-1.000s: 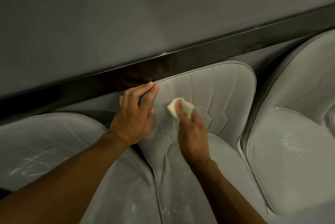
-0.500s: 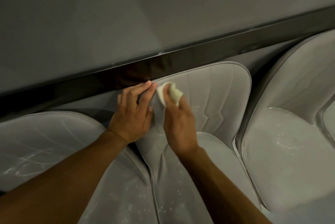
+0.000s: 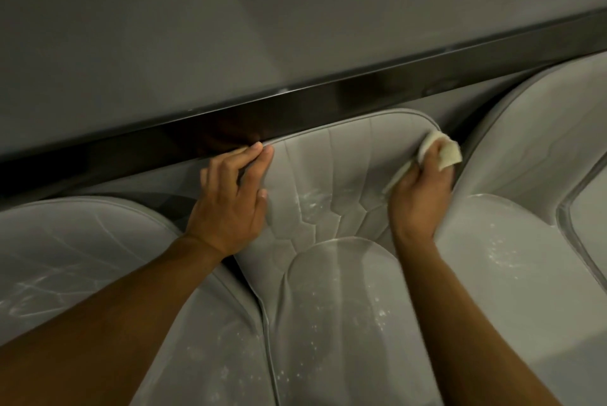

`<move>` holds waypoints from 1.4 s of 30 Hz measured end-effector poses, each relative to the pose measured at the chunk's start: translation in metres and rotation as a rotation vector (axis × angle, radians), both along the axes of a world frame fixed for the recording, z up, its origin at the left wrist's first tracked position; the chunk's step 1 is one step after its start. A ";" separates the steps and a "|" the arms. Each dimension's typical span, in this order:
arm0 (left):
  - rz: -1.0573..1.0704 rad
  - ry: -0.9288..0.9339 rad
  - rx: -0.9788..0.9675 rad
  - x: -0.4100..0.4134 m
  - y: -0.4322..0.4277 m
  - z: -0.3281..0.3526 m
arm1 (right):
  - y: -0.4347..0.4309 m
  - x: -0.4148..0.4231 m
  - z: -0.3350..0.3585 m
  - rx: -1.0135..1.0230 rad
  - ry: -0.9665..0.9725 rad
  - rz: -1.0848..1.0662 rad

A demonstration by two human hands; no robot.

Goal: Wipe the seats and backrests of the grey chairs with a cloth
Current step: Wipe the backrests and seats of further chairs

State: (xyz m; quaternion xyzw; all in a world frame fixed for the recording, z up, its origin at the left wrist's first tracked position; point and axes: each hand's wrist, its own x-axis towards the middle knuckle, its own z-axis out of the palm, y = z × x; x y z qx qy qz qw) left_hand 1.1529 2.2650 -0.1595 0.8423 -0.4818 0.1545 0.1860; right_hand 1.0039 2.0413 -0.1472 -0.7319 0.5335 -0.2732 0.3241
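The right hand (image 3: 422,195) grips a pale cream cloth (image 3: 441,151), folded small, against the upper right edge of the middle grey chair's backrest (image 3: 331,182); the left hand (image 3: 230,208) rests open on its left edge, fingers straight. White specks dot the seat (image 3: 335,323)

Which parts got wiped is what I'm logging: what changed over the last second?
The right hand, gripping the cloth throughout, swept from the middle of the centre chair's backrest to its upper left, beside the left hand, then across to the upper right corner, where it is now. The left hand stayed resting on the backrest's upper left edge, fingers straight.
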 end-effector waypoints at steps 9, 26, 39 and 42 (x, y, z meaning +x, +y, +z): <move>0.006 -0.025 0.026 0.002 0.001 -0.003 | 0.149 0.019 -0.054 0.170 0.056 0.531; -0.014 -0.052 -0.014 0.004 0.001 -0.005 | 0.142 0.049 -0.082 0.904 -0.237 -0.212; -0.019 -0.074 -0.040 0.006 -0.001 -0.010 | 0.152 0.065 -0.026 0.646 -0.628 -0.244; -0.037 -0.065 -0.033 0.008 -0.001 -0.011 | 0.141 0.064 -0.051 0.685 -0.527 -0.331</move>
